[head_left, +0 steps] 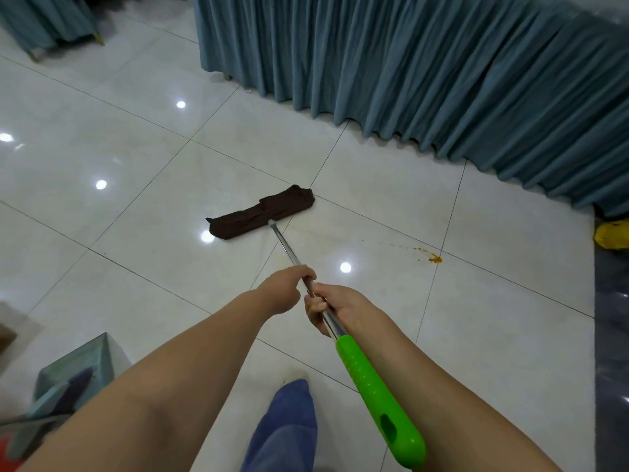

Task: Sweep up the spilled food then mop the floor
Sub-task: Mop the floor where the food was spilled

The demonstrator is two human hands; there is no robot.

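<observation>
While the left hand [287, 291] curls over the metal pole [289, 248] from above, the right hand [337, 308] wraps the same pole just behind it, thumb on top, the two fists almost touching. Both are closed round the pole; no fingers are spread. Just behind the right hand the pole runs into a green grip [377, 400], which lies along the right forearm and which neither hand holds. Ahead of the hands the pole slants down and leftward to the brown mop head [260, 212], which lies flat on the floor [136, 165], its right end at a tile joint, well in front of both fists. The orange spill [434, 258] is on the floor to the right of the pole, apart from the mop head, nearer the right hand than the left, with small specks trailing leftward from it. Beyond, a pleated teal cloth [408, 80] hangs to the floor. A yellow thing [612, 235] shows at the right edge. Below the arms a blue trouser leg [286, 427] is set forward.
</observation>
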